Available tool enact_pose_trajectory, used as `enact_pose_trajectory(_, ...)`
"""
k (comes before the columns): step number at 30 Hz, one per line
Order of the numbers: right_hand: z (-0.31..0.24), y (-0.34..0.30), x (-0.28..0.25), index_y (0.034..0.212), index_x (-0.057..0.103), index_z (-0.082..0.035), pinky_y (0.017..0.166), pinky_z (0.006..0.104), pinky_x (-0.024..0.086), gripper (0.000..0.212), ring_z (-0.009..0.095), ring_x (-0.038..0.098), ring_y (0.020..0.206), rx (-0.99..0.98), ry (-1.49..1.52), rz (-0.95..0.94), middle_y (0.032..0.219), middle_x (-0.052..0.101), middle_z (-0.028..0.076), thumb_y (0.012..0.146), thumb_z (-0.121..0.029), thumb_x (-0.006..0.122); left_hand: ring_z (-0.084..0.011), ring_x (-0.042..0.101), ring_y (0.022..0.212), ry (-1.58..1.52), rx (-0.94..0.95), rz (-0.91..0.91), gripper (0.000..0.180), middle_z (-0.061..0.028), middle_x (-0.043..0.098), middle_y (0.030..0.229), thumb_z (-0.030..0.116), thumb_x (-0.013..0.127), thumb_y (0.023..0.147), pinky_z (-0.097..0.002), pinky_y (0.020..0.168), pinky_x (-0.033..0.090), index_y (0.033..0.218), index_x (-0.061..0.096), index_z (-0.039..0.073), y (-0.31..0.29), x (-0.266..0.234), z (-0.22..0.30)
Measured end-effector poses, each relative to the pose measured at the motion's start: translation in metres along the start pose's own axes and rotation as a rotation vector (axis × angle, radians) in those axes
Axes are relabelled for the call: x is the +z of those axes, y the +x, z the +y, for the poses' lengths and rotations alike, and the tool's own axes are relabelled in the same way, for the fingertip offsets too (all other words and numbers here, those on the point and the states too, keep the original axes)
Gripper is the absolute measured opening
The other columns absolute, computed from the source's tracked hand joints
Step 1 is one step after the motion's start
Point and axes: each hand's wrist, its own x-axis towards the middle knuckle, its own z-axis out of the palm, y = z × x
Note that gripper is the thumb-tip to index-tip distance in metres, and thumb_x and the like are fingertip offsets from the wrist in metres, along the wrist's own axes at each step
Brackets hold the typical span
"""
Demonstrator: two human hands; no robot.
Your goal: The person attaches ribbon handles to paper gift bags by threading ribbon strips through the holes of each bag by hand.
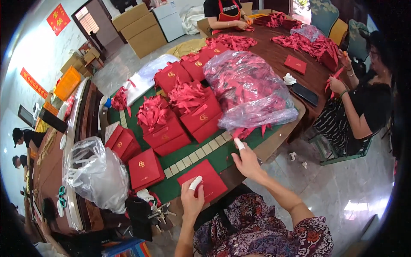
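A flat red gift bag with small gold print lies at the near edge of the green-topped table. Over its left side my left hand is curled, gripping the bag, with white tape round one finger. My right hand is open to the right of the bag, holding nothing. Its taped index finger stretches toward red ribbons spilling from a big clear plastic bag. A row of pale tiles runs just beyond the flat bag.
Stacked red bags with heaped ribbons stand beyond the tiles; another stack sits left. A white plastic sack and keys are nearby. Right, a seated person handles ribbon at a brown table with a phone.
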Motion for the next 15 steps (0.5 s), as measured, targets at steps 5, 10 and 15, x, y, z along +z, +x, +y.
enact_pose_trajectory(5, 0.009, -0.023, -0.027, 0.106, 0.070, -0.008, 0.073, 0.0372, 0.052, 0.024, 0.030, 0.064, 0.085, -0.133, -0.086, 0.021, 0.098, 0.064, 0.010, 0.084, 0.000, 0.065, -0.0310, 0.064, 0.097, 0.044, -0.097, 0.123, 0.024, -0.0154, 0.066, 0.105, 0.000, 0.067, 0.085, -0.0370, 0.087, 0.051, 0.109, 0.070, 0.003, -0.014, -0.017, -0.016)
enact_pose_trajectory(10, 0.029, 0.028, -0.030, 0.106, 0.068, -0.006, 0.090, 0.0439, 0.048, 0.029, 0.035, 0.055, 0.107, -0.226, -0.402, 0.119, 0.112, 0.059, 0.011, 0.078, 0.003, 0.068, -0.0314, 0.063, 0.099, 0.084, -0.130, 0.144, 0.024, -0.0158, 0.066, 0.106, 0.001, 0.066, 0.086, -0.0367, 0.088, 0.050, 0.110, 0.070, 0.003, -0.011, -0.021, -0.027)
enact_pose_trajectory(15, 0.033, 0.042, -0.022, 0.091, 0.069, -0.005, 0.081, 0.0453, 0.047, 0.017, 0.034, 0.055, 0.097, -0.231, -0.511, 0.023, 0.099, 0.059, 0.011, 0.074, -0.004, 0.072, -0.0333, 0.062, 0.099, 0.076, -0.102, 0.143, 0.025, -0.0161, 0.066, 0.107, 0.000, 0.066, 0.085, -0.0388, 0.088, 0.050, 0.110, 0.069, 0.003, -0.006, -0.019, -0.031)
